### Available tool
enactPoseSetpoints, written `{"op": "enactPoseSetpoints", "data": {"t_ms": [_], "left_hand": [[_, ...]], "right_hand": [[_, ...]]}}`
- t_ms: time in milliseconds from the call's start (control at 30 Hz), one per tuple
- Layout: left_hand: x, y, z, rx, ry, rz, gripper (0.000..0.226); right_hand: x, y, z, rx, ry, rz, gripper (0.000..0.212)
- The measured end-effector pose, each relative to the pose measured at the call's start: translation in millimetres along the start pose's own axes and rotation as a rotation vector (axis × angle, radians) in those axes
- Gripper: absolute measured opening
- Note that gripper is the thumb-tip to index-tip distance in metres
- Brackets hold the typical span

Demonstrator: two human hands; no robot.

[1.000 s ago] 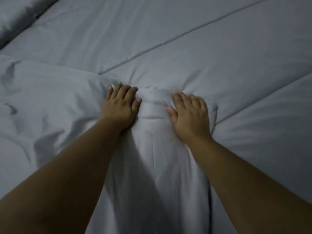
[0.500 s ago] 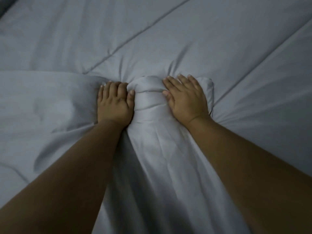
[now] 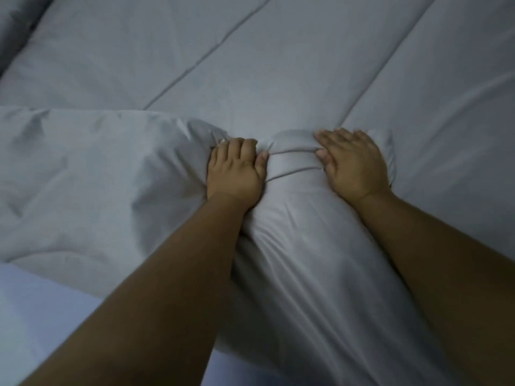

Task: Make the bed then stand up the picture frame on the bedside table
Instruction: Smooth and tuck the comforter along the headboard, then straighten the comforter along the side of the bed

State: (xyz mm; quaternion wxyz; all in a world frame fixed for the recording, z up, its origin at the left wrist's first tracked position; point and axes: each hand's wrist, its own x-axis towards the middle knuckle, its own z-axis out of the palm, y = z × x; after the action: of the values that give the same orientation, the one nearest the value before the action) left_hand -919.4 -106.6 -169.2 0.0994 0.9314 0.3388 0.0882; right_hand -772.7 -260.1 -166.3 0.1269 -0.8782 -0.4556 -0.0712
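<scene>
A grey quilted comforter (image 3: 278, 65) covers the bed, with stitched seams running diagonally. Its near part is bunched into a thick fold (image 3: 292, 160) that rises between my hands. My left hand (image 3: 235, 169) clutches the fabric on the fold's left side, fingers curled into it. On the right side, my right hand (image 3: 354, 162) grips the bunch with fingers spread over its top and thumb pressed into it. Both forearms reach forward over the bed. No picture frame or bedside table is in view.
A paler blue sheet (image 3: 36, 316) shows at the lower left, below the comforter's lifted edge. A darker pillow or bed edge (image 3: 14, 26) sits in the top left corner. Flat comforter stretches beyond my hands.
Both hands stayed on the bunched fold and pushed it farther across the bed. My left fingers curled tighter. The pale sheet at the lower left came into view.
</scene>
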Motion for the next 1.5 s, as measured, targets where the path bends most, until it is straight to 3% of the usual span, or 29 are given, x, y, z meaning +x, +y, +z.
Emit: {"op": "enactPoseSetpoints", "data": {"t_ms": [200,567,833,1067,1200,1300,1367,1500], "left_hand": [[-38.6,-1.0,-3.0,0.027,0.049,0.047,0.046],[-115.5,8.0,-17.0,0.035,-0.007,0.03,0.046],[-170.2,17.2,-38.3,0.167,-0.074,0.199,0.039],[-240.4,0.8,-83.6,0.216,-0.254,0.371,0.054],[-265.4,-17.0,-107.7,0.232,-0.282,0.467,0.062],[-278.3,-19.5,-124.3,0.246,-0.338,0.55,0.073],[-285.6,-18.1,-131.4,0.285,-0.406,0.583,0.073],[-299.2,-18.6,-138.7,0.299,-0.735,0.447,0.055]], "right_hand": [[-46.3,-13.6,-11.3,-0.01,-0.003,0.026,0.05],[-120.4,-29.7,-32.9,0.039,-0.001,0.029,0.049],[-200.2,-51.8,-59.4,-0.006,0.004,0.15,0.042],[-276.4,-105.2,-80.0,0.076,-0.03,0.243,0.055],[-310.2,-138.0,-110.4,-0.051,-0.001,0.245,0.045],[-324.1,-151.8,-140.6,-0.002,-0.166,0.247,0.058],[-334.7,-154.9,-155.0,0.09,-0.307,0.316,0.053],[-343.1,-166.4,-173.5,0.471,-0.579,0.554,0.038]]}}
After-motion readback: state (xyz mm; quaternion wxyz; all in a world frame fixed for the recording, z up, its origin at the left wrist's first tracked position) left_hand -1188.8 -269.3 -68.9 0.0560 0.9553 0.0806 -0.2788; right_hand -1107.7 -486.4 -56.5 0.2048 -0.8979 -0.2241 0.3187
